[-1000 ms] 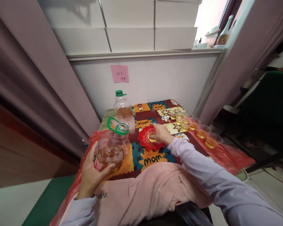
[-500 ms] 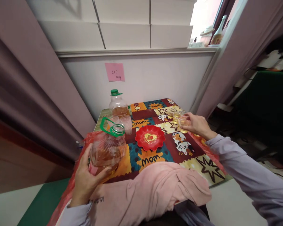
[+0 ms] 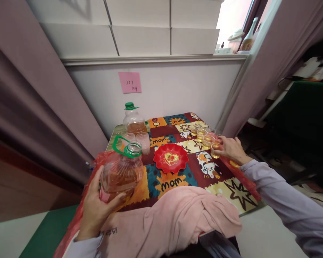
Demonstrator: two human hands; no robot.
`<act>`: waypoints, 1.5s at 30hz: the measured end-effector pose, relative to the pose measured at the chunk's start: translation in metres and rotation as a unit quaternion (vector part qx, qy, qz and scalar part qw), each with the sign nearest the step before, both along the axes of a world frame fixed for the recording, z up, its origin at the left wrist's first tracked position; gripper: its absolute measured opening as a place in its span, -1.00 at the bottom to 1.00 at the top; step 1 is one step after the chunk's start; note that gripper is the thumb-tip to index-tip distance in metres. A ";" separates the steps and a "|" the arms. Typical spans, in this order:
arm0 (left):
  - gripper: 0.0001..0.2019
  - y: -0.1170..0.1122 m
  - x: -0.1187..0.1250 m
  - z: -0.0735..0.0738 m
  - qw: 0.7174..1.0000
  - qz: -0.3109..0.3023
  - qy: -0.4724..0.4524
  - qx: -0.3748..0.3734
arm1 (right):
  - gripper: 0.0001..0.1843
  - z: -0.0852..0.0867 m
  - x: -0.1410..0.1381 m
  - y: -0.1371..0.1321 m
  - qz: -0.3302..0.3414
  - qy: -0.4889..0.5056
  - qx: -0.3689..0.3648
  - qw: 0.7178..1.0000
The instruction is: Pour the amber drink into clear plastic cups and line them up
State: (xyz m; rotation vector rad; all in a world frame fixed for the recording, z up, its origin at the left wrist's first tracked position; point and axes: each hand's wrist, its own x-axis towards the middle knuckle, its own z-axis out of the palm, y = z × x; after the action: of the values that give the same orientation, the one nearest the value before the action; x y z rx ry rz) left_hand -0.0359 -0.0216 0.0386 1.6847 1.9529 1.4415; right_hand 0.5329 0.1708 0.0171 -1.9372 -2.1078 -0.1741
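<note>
My left hand (image 3: pixel 94 206) is wrapped round the lower side of a large clear plastic jug (image 3: pixel 121 172) that holds amber liquid. The jug has no cap on its mouth and a green carry handle (image 3: pixel 119 142) at its neck. At the right of the table, the fingers of my right hand (image 3: pixel 233 149) are closed on a small clear plastic cup (image 3: pixel 215 152) with yellow liquid in it. Further filled cups (image 3: pixel 201 134) stand in a row behind that one. Between my hands lies a red scalloped dish (image 3: pixel 171 157).
A second jug (image 3: pixel 134 123) with a green cap stands at the back left, beside stacked clear cups (image 3: pixel 143 143). A patterned mat (image 3: pixel 174 181) covers the table. Pink cloth (image 3: pixel 174 218) lies along the front, and red plastic sheeting (image 3: pixel 83 204) hangs at the left edge.
My right hand has moved a little to the right and toward me. The cup at its fingers now shows at the near end of the row. My left hand stays on the jug.
</note>
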 end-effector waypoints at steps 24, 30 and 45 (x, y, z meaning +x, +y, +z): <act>0.13 -0.003 0.002 0.000 1.000 -0.006 0.030 -0.001 | -0.68 -0.021 -0.144 -0.068 -0.044 0.579 -0.251 0.775; 0.10 -0.002 -0.001 -0.002 0.999 -0.013 0.052 0.003 | -0.78 -0.041 -0.192 -0.061 -0.065 0.669 -0.276 0.687; 0.11 -0.007 -0.008 -0.010 1.000 -0.005 0.028 0.010 | -0.77 -0.027 -0.184 -0.038 -0.051 0.623 -0.234 0.745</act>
State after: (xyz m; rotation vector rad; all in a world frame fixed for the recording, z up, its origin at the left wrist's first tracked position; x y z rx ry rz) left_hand -0.0438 -0.0282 0.0290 1.7586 1.9628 1.4303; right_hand 0.3492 0.1330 -0.0097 -1.5331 -1.1100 1.3576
